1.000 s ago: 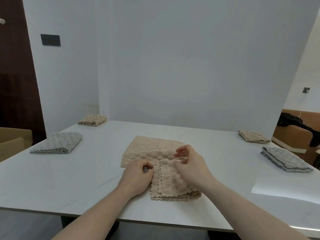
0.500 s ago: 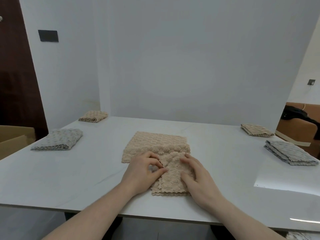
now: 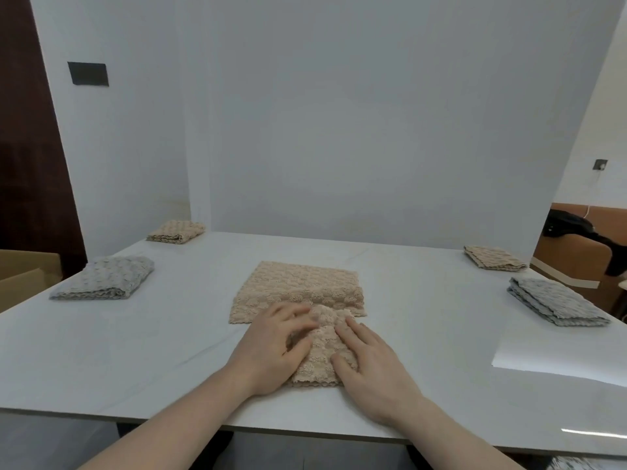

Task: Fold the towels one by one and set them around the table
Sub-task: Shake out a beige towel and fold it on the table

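Item: left hand [image 3: 271,347] and right hand [image 3: 369,364], both flat with fingers relaxed, pressed a small folded beige towel [image 3: 322,354] at lower centre. It overlapped a larger beige towel [image 3: 298,286] behind. Four folded towels sat near the table [image 3: 135,351] corners. Risk: lifting pressure might let the fold spring apart, or drag the larger towel.

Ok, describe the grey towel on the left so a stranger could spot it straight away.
Start at the white table and follow its left edge. The grey folded towel lies there, nearer than the beige folded towel in the far-left corner. It is the only grey one on that side.
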`<act>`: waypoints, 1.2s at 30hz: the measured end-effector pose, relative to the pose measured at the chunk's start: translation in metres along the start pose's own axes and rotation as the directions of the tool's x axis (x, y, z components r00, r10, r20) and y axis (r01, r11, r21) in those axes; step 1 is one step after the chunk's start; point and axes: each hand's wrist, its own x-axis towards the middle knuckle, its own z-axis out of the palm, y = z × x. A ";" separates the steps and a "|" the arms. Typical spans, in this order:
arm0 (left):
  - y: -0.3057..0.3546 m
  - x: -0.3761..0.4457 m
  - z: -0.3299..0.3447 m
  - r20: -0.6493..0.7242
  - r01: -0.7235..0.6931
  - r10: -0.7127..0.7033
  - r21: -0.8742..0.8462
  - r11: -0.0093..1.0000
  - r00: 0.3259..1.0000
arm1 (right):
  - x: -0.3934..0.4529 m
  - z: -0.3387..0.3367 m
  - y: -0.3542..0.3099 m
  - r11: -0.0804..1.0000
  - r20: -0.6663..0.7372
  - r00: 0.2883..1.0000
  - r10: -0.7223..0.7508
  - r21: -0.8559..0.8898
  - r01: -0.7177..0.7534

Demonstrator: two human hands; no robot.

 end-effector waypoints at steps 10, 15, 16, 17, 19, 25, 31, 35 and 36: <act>0.005 0.005 -0.001 0.207 0.186 -0.220 0.172 0.967 0.953 | 0.000 0.000 -0.001 0.997 0.057 0.997 0.059 -0.056 -0.056; 0.006 0.003 0.000 0.165 0.226 -0.258 0.192 0.955 0.952 | 0.001 0.000 -0.001 0.994 0.104 0.992 0.068 -0.089 -0.058; 0.006 0.004 0.000 0.152 0.240 -0.272 0.199 0.950 0.950 | 0.000 0.000 -0.002 0.994 0.103 0.992 0.070 -0.093 -0.061; 0.006 0.004 0.000 0.135 0.257 -0.288 0.205 0.944 0.948 | 0.000 -0.001 -0.003 0.994 0.101 0.992 0.072 -0.093 -0.063; 0.006 0.003 0.000 0.096 0.294 -0.320 0.219 0.931 0.942 | -0.002 -0.002 -0.005 0.995 0.090 0.993 0.074 -0.080 -0.066; 0.008 0.000 0.000 0.056 0.325 -0.345 0.226 0.918 0.937 | -0.006 -0.002 -0.007 0.995 0.056 0.994 0.095 -0.032 -0.093; 0.006 0.002 0.001 0.068 0.272 -0.284 0.154 0.950 0.956 | -0.001 -0.001 -0.002 0.991 0.100 0.986 0.134 -0.035 -0.131; 0.012 0.002 -0.003 0.086 0.244 -0.251 0.076 0.967 0.964 | 0.000 -0.001 -0.003 0.990 0.111 0.983 0.143 -0.019 -0.142; 0.014 0.003 -0.005 0.102 0.249 -0.252 0.042 0.968 0.962 | 0.001 -0.002 -0.003 0.989 0.103 0.984 0.144 0.007 -0.145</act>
